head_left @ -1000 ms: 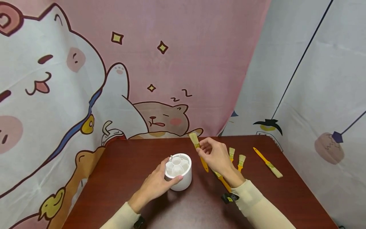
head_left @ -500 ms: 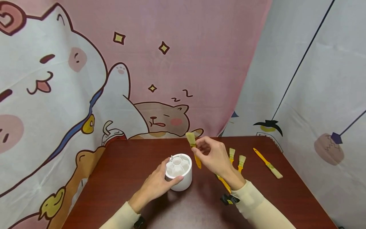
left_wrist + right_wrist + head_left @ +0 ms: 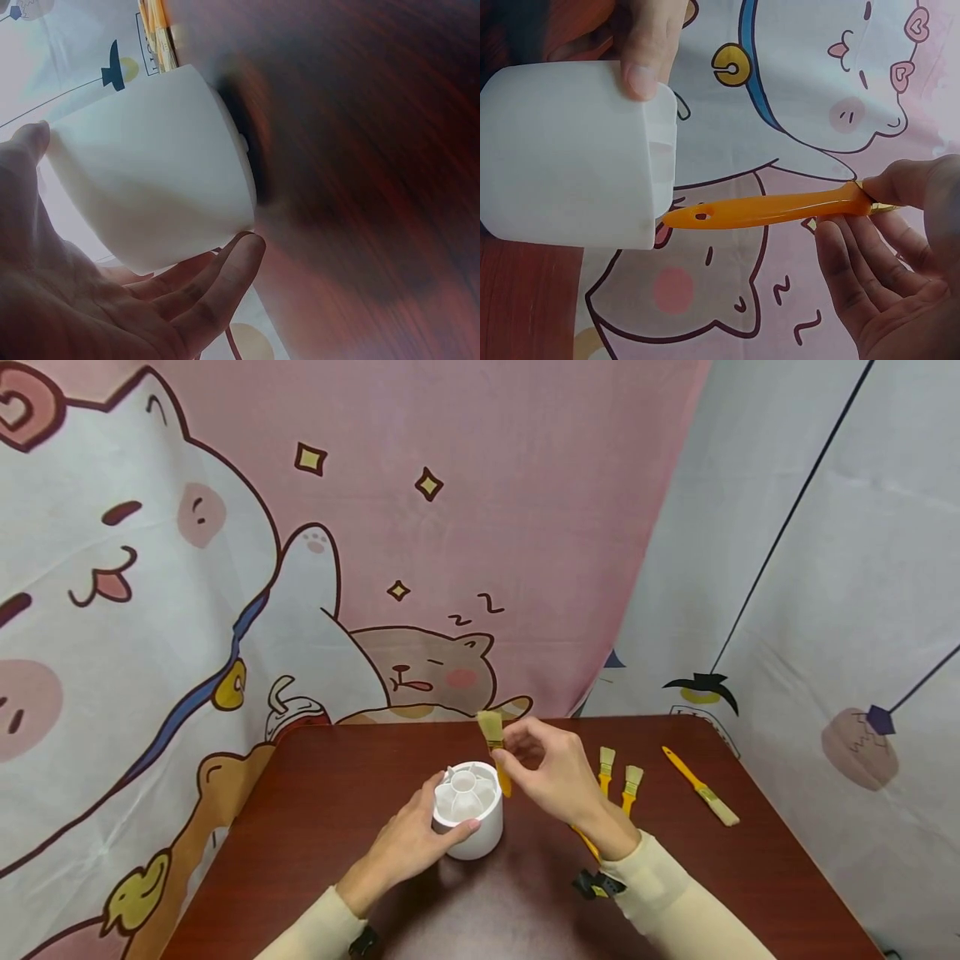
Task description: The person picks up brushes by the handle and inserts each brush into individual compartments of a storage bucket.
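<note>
Left hand (image 3: 408,843) wraps the white holder (image 3: 468,810) low-centre in the head view: thumb on the near rim, fingers curled round the far wall. Left wrist view confirms it, palm and fingers (image 3: 217,281) against the holder's wall (image 3: 150,187), base flat on the table (image 3: 375,150).

Right hand (image 3: 555,772) pinches a yellow-handled brush (image 3: 493,747) at the ferrule, bristles up, handle tip down. In the right wrist view the handle (image 3: 772,211) runs across mid-frame and its tip sits just at the holder's rim (image 3: 664,150), touching or nearly so; can't tell which. Other fingers of that hand (image 3: 889,270) are loosely spread under the handle. Left thumb (image 3: 649,49) shows on the rim at the top of that view.

Holder top is divided into compartments; which one the tip is over isn't resolvable.

Room: the holder is about mid-table, open brown surface to its left and toward the bottom of the frame. Right of centre lie two short brushes (image 3: 618,777) side by side, partly behind the right wrist, and one longer brush (image 3: 701,787) further right, close to the table's right edge. Far table edge butts against the cartoon backdrop (image 3: 225,568).
</note>
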### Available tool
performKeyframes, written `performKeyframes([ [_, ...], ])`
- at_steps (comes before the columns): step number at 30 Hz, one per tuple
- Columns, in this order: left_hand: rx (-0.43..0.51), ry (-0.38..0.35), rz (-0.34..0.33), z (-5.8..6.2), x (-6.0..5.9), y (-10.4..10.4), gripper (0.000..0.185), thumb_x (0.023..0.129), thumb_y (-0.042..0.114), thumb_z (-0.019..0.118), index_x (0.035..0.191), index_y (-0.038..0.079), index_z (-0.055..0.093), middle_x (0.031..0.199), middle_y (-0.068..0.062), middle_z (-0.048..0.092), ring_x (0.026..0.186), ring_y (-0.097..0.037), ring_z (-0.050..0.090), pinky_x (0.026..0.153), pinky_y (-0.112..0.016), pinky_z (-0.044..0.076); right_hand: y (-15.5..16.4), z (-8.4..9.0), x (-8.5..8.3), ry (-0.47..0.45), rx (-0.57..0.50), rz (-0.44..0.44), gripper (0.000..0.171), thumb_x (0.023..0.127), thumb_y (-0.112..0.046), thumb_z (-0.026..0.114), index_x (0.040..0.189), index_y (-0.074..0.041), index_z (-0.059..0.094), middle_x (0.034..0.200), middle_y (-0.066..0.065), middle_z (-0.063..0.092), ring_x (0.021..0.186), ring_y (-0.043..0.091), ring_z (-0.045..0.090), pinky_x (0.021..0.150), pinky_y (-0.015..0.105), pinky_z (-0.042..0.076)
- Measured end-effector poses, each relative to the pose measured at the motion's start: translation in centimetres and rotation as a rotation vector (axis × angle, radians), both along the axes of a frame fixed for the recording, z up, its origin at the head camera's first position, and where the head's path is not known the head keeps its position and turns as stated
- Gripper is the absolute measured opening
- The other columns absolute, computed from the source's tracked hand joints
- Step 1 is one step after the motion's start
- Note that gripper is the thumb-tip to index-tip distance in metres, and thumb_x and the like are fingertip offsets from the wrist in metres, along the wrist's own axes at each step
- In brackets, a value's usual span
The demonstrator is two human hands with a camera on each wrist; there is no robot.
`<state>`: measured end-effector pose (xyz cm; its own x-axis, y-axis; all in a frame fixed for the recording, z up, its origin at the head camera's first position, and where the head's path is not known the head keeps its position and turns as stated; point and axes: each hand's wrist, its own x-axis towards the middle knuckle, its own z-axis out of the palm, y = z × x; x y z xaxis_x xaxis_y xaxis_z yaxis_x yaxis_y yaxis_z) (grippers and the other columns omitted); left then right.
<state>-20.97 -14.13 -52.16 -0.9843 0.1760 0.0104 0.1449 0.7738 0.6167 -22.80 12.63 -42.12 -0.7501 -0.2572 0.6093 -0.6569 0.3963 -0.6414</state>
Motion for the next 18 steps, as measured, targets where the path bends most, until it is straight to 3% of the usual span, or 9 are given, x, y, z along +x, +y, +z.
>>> performKeyframes([
  [18,-0.003,-0.017,0.006,-0.12,-0.12,0.10,0.118,0.093,0.091,0.074,0.182,0.025,0.035,0.167,-0.015,0.064,0.139,-0.041,0.073,0.105,-0.069,0.061,-0.90,-0.20,-0.04,0.006,-0.044,0.056,0.020,0.101,-0.012,0.093,0.115,-0.015,0.079,0.105,-0.003,0.086,0.093,0.010,0.083,0.086,0.031,0.071],
])
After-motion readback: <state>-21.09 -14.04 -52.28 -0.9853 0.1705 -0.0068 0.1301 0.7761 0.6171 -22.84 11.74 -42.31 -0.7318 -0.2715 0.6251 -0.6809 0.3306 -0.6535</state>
